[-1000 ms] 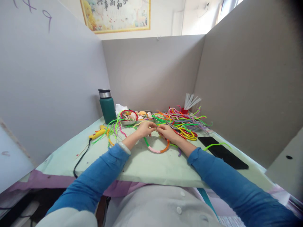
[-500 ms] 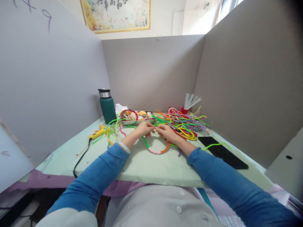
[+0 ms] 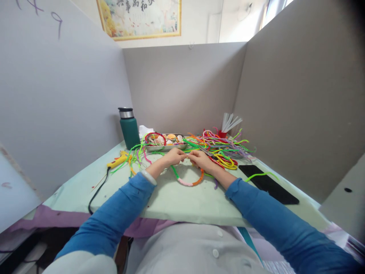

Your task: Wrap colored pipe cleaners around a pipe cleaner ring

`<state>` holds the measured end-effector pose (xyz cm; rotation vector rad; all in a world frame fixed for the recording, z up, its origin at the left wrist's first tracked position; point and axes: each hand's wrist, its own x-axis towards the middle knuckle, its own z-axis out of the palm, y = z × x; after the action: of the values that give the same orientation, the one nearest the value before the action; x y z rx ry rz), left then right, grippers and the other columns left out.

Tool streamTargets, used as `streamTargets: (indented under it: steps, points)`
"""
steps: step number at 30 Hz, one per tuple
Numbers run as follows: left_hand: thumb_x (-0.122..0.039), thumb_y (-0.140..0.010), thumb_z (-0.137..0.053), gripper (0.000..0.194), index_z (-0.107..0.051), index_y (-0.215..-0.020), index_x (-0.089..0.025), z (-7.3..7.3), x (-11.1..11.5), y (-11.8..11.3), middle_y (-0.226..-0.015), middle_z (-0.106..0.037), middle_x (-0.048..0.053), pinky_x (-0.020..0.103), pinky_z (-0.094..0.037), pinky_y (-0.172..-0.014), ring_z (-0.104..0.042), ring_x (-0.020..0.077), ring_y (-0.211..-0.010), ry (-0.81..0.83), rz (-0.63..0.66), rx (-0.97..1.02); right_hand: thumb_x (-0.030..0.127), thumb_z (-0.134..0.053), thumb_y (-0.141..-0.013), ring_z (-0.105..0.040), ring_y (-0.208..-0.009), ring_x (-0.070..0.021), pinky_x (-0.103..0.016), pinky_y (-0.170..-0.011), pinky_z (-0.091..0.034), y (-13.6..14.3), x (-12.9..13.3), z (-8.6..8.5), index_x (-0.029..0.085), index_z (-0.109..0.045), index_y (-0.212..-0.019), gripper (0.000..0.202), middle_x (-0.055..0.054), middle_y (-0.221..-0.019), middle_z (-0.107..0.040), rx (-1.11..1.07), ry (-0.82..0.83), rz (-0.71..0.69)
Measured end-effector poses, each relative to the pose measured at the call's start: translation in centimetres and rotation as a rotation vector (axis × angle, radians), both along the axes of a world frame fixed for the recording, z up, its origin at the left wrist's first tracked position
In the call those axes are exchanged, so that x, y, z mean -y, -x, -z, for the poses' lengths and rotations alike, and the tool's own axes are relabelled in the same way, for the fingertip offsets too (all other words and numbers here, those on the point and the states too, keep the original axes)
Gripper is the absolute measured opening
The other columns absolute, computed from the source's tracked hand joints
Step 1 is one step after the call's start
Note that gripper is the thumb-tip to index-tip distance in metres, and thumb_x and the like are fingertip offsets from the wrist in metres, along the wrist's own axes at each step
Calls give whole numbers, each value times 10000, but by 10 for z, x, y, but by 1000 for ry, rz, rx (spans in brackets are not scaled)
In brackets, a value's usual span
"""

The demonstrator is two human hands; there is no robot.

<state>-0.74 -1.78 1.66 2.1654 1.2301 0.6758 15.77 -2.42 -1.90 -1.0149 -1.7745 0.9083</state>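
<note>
Currently, the left hand (image 3: pixel 174 156) and right hand (image 3: pixel 200 159) are nearly touching over the bench (image 3: pixel 182 207), the fingers of each pinched together; what they grip is too small to tell. The green, pink and orange loop (image 3: pixel 186 183) shows just below them, its upper part hidden. Pipe cleaners (image 3: pixel 225 146) lie beyond the right hand, a shell-filled tray (image 3: pixel 167 148) beyond the left.

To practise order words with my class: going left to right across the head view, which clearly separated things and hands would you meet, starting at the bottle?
Bottle → left hand → right hand → red cup → black pad
</note>
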Motion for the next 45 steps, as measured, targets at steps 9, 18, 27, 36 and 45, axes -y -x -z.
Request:
streamTargets:
  steps: [9,18,27,36,45]
  points:
    - [-492,-713,-484,460,-674,-729,-72,5,-6,-1,-509,-408,-22,214,-219,-461,-276,71,-487,-131,12,-59,442,-487,-748,-341,-388,-50,-171,-382,-271,0,-1,0,162,-470,-662,293,58,-476,-426,9,-26,24]
    - [-387,-747,-467,379,-694,-785,-86,6,-12,-2,-639,-603,18,213,-296,-526,-431,104,-564,-299,-22,-162,441,-492,-743,-361,-399,-55,-178,-389,-284,-1,-7,4,159,-496,-681,289,49,-497,-441,8,-59,56]
    - [-344,-719,-517,290,-669,-828,-122,4,-9,-3,-781,-657,40,209,-368,-588,-538,131,-672,-333,-33,-127,456,-497,-738,-363,-390,-53,-183,-386,-281,-1,-6,3,160,-490,-677,303,47,-513,-455,-7,-32,37]
    - [-358,-740,-504,304,-667,-691,-106,2,-10,-2,-614,-602,25,213,-306,-517,-457,102,-548,-311,-28,-113,539,-396,-790,-366,-371,-50,-181,-350,-274,-2,-4,-1,157,-501,-720,403,25,-550,-500,-120,39,-26]
    - [-353,-730,-498,320,-696,-794,-110,3,-10,0,-693,-644,30,207,-343,-556,-495,118,-614,-304,-41,-116,490,-495,-748,-366,-407,-53,-186,-390,-270,-2,-6,5,156,-501,-687,339,37,-538,-480,-5,-35,-4]
